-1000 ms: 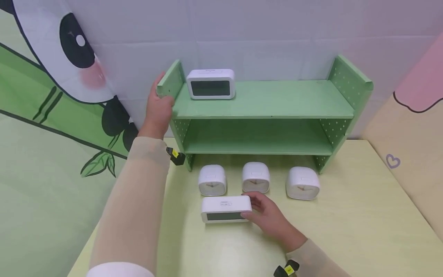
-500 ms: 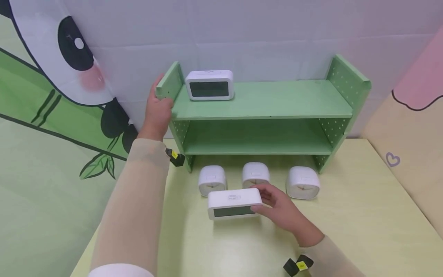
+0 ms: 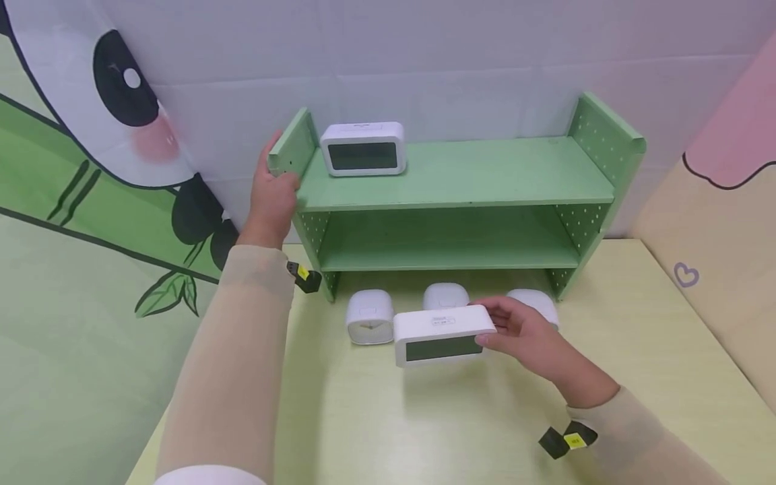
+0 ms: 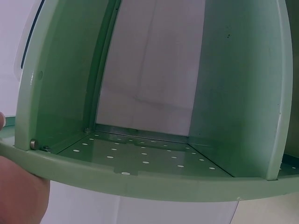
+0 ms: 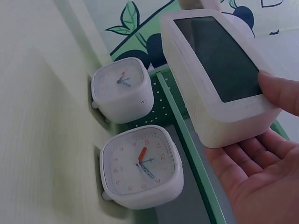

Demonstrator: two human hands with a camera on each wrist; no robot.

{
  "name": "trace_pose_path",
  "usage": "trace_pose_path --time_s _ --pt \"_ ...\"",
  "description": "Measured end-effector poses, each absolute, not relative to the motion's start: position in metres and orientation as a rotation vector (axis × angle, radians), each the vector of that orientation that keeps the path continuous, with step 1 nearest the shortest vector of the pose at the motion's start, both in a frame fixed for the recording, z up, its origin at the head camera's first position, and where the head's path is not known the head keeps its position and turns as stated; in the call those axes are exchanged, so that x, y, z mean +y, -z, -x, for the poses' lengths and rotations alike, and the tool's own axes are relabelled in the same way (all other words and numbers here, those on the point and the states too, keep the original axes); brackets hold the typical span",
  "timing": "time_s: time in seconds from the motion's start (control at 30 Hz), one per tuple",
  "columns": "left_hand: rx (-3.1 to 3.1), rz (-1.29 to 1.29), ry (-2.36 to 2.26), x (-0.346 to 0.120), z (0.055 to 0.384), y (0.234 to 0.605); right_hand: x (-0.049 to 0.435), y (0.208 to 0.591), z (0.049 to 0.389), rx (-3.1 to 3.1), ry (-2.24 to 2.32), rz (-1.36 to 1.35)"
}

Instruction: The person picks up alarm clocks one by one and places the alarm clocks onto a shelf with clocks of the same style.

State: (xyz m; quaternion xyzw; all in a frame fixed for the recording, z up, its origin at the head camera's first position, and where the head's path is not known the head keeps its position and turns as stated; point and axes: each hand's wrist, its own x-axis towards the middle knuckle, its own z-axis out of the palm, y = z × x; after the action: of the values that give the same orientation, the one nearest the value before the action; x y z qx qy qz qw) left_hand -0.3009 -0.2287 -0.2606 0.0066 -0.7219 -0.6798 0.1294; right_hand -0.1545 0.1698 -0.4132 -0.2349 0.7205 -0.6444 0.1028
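Note:
My right hand grips the right end of a white digital clock, thumb on its dark screen side and fingers behind. In the right wrist view the digital clock is held clear of the table, its screen blank. My left hand holds the left side panel of a green two-tier shelf, thumb on the inner face. The left wrist view shows the shelf's dotted side panel close up. Another white digital clock stands at the left of the top tier.
On the table, before the shelf, stand three small white analog clocks: a left one, a middle one and a right one. The held clock and right hand partly cover the latter two. A printed cloth wall rises behind.
My right hand has lifted the digital clock off the table and carried it right and toward the shelf, slightly tilted. The left hand stays on the side panel.

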Motion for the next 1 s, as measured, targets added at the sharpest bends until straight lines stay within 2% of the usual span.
trace_pose_path --time_s 0.43,1.0 --pt "-2.105 -0.001 1.973 -0.229 0.303 0.263 0.202 0.385 0.161 2.231 1.835 0.643" --pt "-2.109 0.025 1.958 -0.232 0.304 0.265 0.252 0.317 0.186 2.427 1.787 0.702"
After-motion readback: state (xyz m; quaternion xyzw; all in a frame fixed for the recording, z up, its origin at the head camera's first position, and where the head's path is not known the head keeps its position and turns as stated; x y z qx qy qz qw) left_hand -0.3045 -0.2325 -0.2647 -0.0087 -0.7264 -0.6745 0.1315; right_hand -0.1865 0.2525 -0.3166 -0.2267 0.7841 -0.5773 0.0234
